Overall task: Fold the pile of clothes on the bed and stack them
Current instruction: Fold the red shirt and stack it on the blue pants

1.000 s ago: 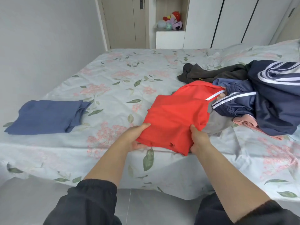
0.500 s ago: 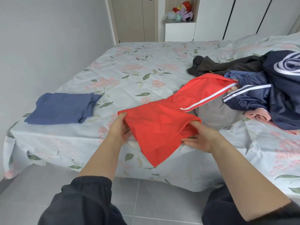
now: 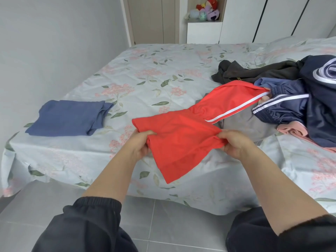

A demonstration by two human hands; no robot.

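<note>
A red garment point(image 3: 183, 135) with a white side stripe stretches from the bed's near edge back to the pile. My left hand point(image 3: 141, 144) grips its left edge and my right hand point(image 3: 234, 143) grips its right edge, holding it a little above the sheet. Its lower corner hangs over the bed's edge. The pile of unfolded clothes point(image 3: 298, 102) lies at the right: navy striped pieces, a dark brown one, a grey one and a pink one. A folded blue garment point(image 3: 69, 117) lies flat at the left of the bed point(image 3: 145, 73).
The bed has a pale floral sheet. A grey wall runs along its left side. Grey floor tiles point(image 3: 163, 224) lie between me and the bed. Behind the bed stand a door, white wardrobes and a niche with soft toys point(image 3: 205, 10).
I have drawn the red garment out of the pile toward me and spread it wider between my hands. Its far end, with the white stripe, now shows unfolded.
</note>
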